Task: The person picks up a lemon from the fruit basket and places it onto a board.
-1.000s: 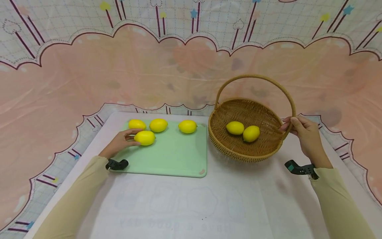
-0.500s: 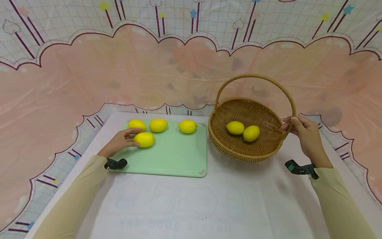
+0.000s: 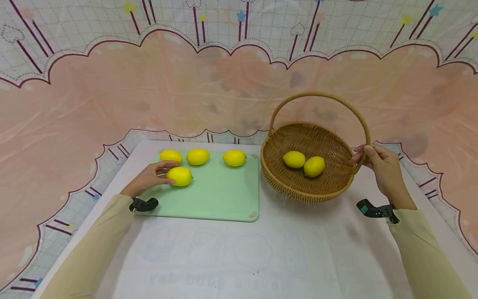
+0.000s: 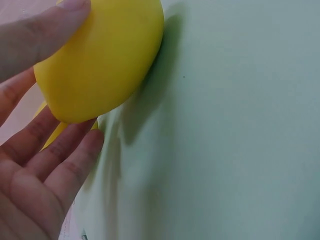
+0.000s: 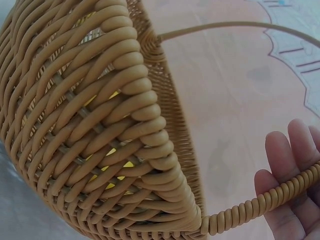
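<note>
My left hand (image 3: 151, 178) pinches a yellow lemon (image 3: 181, 177) between thumb and fingers, close over the left part of a pale green cutting board (image 3: 220, 195). In the left wrist view the thumb lies on one side of the lemon (image 4: 102, 55) and fingertips reach its other side; its shadow falls on the board. A second lemon (image 3: 170, 156) is just behind the hand, partly hidden by it. My right hand (image 3: 381, 168) holds the handle (image 3: 364, 124) of a wicker basket (image 3: 332, 182) low on its right side. The basket tilts toward me, with two lemons (image 3: 294, 159) inside.
Two more lemons, one near the middle (image 3: 198, 156) and one farther right (image 3: 234, 158), lie along the board's back edge. The board rests on a white-covered table (image 3: 209, 253). A patterned pink cloth (image 3: 168, 91) hangs behind the table.
My left hand and its lemon have shifted slightly toward me and a little left over the board. The right hand and the basket have stayed in place.
</note>
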`<state>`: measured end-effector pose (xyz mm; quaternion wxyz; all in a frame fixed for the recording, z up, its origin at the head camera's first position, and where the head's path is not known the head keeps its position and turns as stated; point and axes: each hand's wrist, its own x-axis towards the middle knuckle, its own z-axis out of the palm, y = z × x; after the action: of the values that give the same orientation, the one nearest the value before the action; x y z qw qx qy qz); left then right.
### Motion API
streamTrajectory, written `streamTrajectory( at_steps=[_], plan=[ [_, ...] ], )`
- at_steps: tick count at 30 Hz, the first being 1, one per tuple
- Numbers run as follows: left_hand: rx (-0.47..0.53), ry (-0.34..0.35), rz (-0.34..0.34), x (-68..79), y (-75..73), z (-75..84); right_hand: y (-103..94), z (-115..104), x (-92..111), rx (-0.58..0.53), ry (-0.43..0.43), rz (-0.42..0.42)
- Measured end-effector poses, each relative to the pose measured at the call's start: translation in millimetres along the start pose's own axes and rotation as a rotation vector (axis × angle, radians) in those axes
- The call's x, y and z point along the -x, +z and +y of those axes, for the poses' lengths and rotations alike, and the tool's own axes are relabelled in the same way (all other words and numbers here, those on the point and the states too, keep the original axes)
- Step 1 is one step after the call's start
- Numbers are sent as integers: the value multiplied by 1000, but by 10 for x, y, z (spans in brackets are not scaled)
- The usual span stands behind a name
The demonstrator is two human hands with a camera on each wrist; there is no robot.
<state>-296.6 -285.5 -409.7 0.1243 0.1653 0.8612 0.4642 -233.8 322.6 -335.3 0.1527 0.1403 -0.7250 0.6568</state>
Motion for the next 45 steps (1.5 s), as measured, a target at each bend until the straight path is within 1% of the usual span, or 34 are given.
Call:
streamTrajectory(
  at_steps=[6, 9, 12, 19, 23, 28, 39, 43, 45],
  plan=[
    [-21, 9, -17, -2, -22, -29, 11, 10, -22, -4, 0, 2],
    [-31, -3, -22, -1, -26, -25, 7, 8, -28, -6, 1, 0],
    [-40, -24, -11, -18, -17, -21, -2, 4, -32, -12, -3, -6],
    [-67, -56, 89, -88, 25, -20, -9, 3, -36, -32, -6, -7],
    [-65, -59, 116, -101, 43, -7, -3, 1, -39, -54, -13, -12],
    [-48, -60, 108, -88, 48, 2, 0, 5, -37, -90, -32, -27],
    [-51, -32, 66, -57, 26, -61, -25, 31, -27, -60, -11, -10],
    [-40, -20, 39, -52, 22, -68, -28, 34, -26, -59, -11, -13],
    [-51, -18, 21, -48, 20, -67, -27, 35, -28, -51, -13, -12]
  ],
)
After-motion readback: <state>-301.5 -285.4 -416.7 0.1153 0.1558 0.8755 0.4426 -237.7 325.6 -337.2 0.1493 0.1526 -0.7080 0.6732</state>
